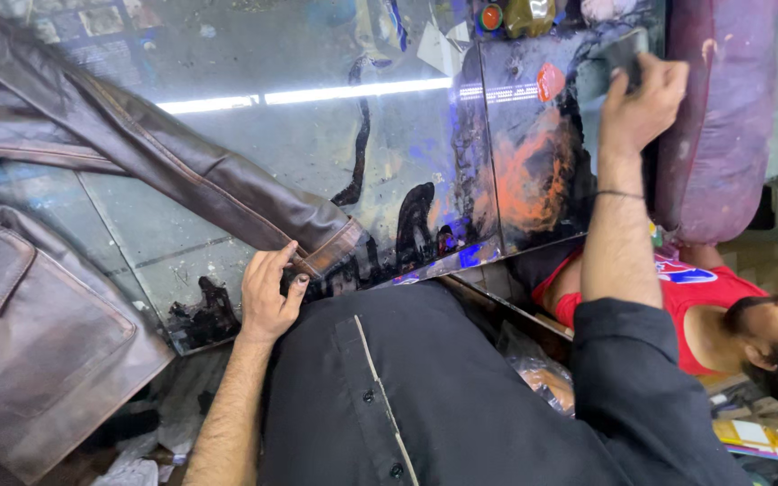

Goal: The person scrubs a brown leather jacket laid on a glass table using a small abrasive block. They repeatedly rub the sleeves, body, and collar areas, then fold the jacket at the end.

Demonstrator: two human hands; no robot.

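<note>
head view: left hand [267, 297] pinches the jacket cuff [330, 245], right hand [645, 94] seemingly clamps a dark sponge [625, 49].

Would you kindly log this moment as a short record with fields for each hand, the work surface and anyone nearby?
left hand: left hand pinches the cuff of the brown leather jacket sleeve at the table edge
right hand: right hand holds a dark flat object, kind unclear
surface: glass tabletop stained with black, orange and blue dye
nearby: a person in a red shirt beside the table
</note>
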